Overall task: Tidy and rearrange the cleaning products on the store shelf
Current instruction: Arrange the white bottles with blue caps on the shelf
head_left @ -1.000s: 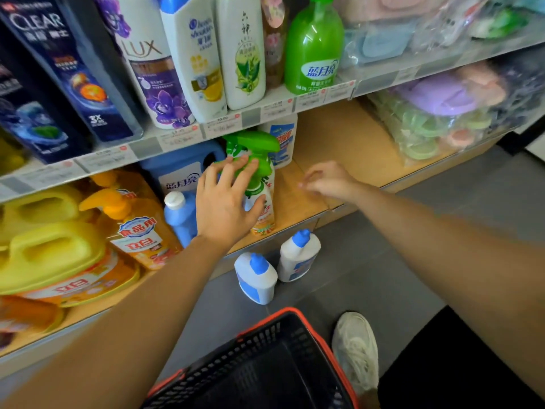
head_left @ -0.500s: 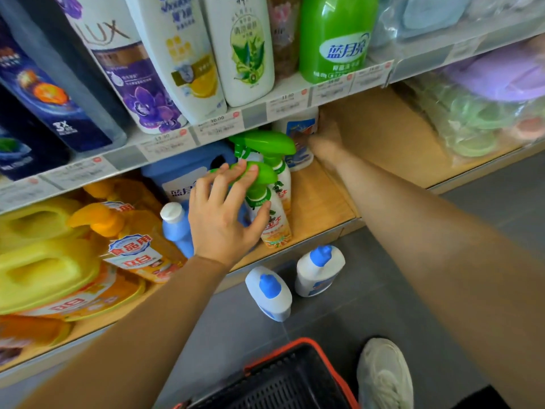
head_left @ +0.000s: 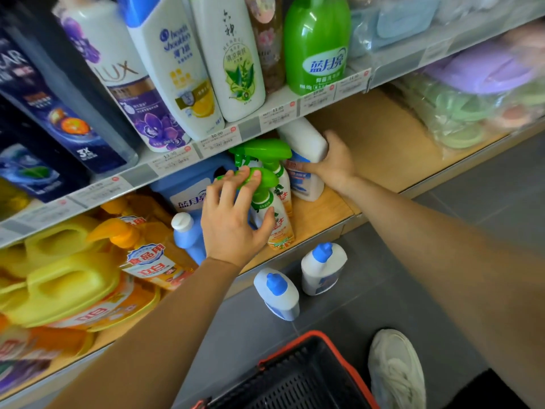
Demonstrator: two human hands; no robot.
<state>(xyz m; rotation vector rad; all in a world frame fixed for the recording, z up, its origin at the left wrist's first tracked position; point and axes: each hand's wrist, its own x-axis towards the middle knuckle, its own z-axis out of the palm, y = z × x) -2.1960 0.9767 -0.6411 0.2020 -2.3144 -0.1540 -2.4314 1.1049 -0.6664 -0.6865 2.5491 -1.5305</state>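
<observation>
Readable labels: LUX on white bottle with purple flower (head_left: 129,93), head & shoulders on white bottle with blue cap (head_left: 177,60), 蓝月亮 on green plastic bottle (head_left: 317,45), all on the upper rack above the spray bottle. Price tag 30.00 (head_left: 216,135) on the rack edge. 立白 on orange pump bottle (head_left: 147,255), left of the spray bottle.

White spray bottle with green trigger and orange label (head_left: 274,222) stands upright near the front edge of the wooden shelf (head_left: 383,137). A twin spray bottle (head_left: 265,150) is just behind it.

Left hand (head_left: 233,228) holds the spray bottle, fingers spread over the trigger head, thumb on the body. Right hand (head_left: 336,163) grips a white bottle with blue label (head_left: 306,143), behind-right of the spray bottle, thumb across the label.

Two white blue-capped bottles (head_left: 277,293) stand on the floor below it.
</observation>
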